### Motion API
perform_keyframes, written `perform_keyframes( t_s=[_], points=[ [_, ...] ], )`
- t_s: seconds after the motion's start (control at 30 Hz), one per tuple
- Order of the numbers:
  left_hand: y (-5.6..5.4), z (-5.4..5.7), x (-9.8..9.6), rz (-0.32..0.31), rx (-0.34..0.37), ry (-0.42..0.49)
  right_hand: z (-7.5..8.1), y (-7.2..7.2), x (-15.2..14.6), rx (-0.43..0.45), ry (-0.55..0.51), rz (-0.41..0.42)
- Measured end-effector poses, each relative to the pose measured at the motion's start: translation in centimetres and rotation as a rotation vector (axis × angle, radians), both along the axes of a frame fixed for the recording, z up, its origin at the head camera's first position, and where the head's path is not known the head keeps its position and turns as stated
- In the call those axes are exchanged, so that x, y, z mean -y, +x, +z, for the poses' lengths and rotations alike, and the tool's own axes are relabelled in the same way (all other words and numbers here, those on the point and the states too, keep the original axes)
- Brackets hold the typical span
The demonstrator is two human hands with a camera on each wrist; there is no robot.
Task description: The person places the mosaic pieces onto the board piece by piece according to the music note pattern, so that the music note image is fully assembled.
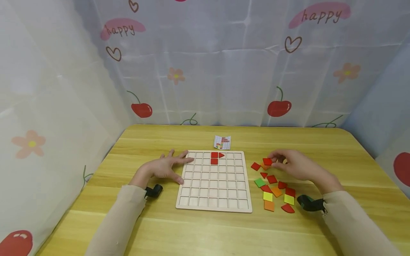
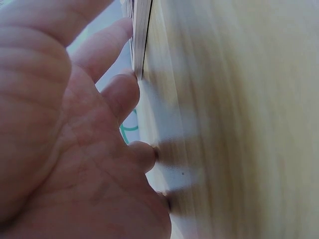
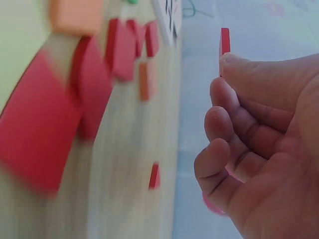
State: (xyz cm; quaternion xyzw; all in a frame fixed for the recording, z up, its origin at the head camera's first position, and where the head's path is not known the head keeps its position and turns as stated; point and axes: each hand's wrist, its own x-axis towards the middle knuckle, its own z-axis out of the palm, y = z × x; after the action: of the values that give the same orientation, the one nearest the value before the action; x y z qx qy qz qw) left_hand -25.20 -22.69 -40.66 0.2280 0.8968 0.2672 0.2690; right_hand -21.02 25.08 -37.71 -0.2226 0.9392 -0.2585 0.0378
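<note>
R hand [image 1: 296, 166] is pinching a red square tile [image 1: 267, 161] w/ curled fingers [image 3: 227, 119], lifting it off the surface. The grid board [image 1: 214, 208] is lying to their left, nearer the L hand [image 1: 163, 168], which is resting flat, fingers spread, steadying its edge.

Head cam looks fwd and down from 6 o'clock over the whole worktop [image 1: 198, 231]. Left wrist cam sits v. close, skimming the board [image 2: 141, 35] edge. Right wrist cam, also close, shares the loose tiles [image 3: 94, 84] at 3 o'clock.
</note>
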Motion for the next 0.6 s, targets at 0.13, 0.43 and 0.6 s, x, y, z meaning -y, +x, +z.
perform_keyframes(
  t_s=[0.13,0.43,0.6],
  points=[
    [-0.1,0.0,-0.1,-0.013,-0.007,0.004,0.4,-0.8,1.7,0.015,-0.017,0.025],
    [-0.2,0.0,0.0,-0.022,-0.011,0.011,0.6,-3.0,5.5,0.081,-0.031,0.017],
    [-0.1,-0.1,0.1,-0.011,-0.006,0.007,0.5,-3.7,7.9,0.138,-0.034,-0.008]
  ],
)
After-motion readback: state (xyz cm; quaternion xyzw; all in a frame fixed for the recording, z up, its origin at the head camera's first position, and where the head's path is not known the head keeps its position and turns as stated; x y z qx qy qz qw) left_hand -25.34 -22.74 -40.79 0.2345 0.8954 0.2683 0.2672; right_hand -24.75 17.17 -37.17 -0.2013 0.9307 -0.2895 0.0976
